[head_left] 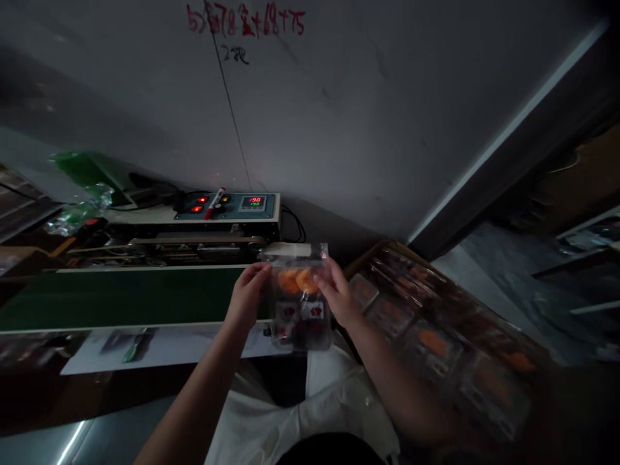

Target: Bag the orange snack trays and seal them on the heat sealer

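Note:
A clear plastic package [299,324] with two orange round items near its top and dark red items below hangs between both hands, in front of my lap. My left hand [249,294] pinches its left edge, and my right hand [336,292] grips its upper right edge. Just behind the package is the right end of a sealing machine [227,208] with lit red switches and a display. The machine's green conveyor belt [130,297] runs to the left of my left hand.
A cardboard box [394,247] filled with similar packages stands at the right. A red marker [214,203] lies on the machine. Crumpled clear plastic [80,213] and a green item [82,169] are at the far left. A white sheet [169,349] lies below the belt.

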Demonstrator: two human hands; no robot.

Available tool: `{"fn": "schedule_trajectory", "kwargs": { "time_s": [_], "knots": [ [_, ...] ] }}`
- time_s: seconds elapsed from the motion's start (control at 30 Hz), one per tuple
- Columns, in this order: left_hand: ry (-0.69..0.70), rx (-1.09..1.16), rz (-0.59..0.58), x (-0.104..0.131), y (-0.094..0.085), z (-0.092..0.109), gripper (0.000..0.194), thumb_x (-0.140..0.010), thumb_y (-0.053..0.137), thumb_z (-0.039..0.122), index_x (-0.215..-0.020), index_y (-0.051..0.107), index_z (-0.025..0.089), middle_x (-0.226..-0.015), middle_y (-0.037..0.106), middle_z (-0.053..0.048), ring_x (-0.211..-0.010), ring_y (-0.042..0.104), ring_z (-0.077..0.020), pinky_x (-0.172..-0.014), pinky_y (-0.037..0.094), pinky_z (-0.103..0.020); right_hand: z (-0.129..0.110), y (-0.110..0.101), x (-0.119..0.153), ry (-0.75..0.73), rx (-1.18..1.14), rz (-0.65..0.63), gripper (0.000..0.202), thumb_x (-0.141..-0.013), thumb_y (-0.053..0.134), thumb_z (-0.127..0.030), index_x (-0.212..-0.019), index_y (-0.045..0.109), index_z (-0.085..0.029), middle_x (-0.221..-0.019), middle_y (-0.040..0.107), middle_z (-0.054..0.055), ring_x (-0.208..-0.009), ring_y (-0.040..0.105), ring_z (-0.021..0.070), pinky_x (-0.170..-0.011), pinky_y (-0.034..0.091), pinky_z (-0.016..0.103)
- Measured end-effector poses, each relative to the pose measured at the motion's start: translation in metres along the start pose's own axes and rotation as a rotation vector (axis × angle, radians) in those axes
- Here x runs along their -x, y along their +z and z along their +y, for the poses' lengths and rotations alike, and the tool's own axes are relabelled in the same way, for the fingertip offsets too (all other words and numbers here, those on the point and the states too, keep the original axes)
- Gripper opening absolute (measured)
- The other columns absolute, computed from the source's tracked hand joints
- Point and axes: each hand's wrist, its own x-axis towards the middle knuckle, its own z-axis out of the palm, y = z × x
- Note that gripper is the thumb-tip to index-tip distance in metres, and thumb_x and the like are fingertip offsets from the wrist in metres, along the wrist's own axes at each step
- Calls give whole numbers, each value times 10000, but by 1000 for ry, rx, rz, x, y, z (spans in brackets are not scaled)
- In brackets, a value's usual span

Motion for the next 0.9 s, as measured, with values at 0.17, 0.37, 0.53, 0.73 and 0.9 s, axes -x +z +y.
{"fn": "schedule_trajectory", "kwargs": {
  "time_s": [0.17,0.37,0.53,0.73,0.9],
  "knots": [
    [-41,35,23,-11,7,0,376,-538,851,356,-763,619,163,-684,608,26,-597,577,-89,-550,449,-167,12,0,-2,-140,118,107,754,-880,596,-424,-1520,243,-240,-1369,558,123,-1189,585,215,-1014,492,400],
    [-314,125,36,-33,4,-6,217,-591,766,180,-749,622,145,-645,617,7,-548,585,-100,-511,467,-185,32,-5,-9,-314,367,152,464,-922,525,-360,-1370,522,-237,-1371,530,109,-1275,500,224,-1107,398,436],
    [-313,74,73,-54,0,-13,206,-592,765,181,-745,641,119,-612,610,-8,-496,577,-107,-473,463,-195,46,-3,-19,-265,490,213,530,-910,516,-365,-1416,475,-212,-1365,510,130,-1264,493,231,-1073,424,429],
    [-219,21,129,-69,-4,-10,222,-557,809,198,-674,642,112,-553,579,5,-412,491,-66,-398,360,-165,53,21,-30,-224,513,301,498,-890,513,-343,-1367,516,-200,-1275,557,145,-1143,541,251,-969,479,433],
    [-171,3,163,-69,-12,-1,211,-528,802,192,-648,650,108,-538,577,0,-421,493,-74,-392,342,-173,55,41,-33,-210,494,308,482,-899,495,-333,-1369,497,-224,-1272,524,136,-1159,515,248,-976,458,434]
  ]
}}
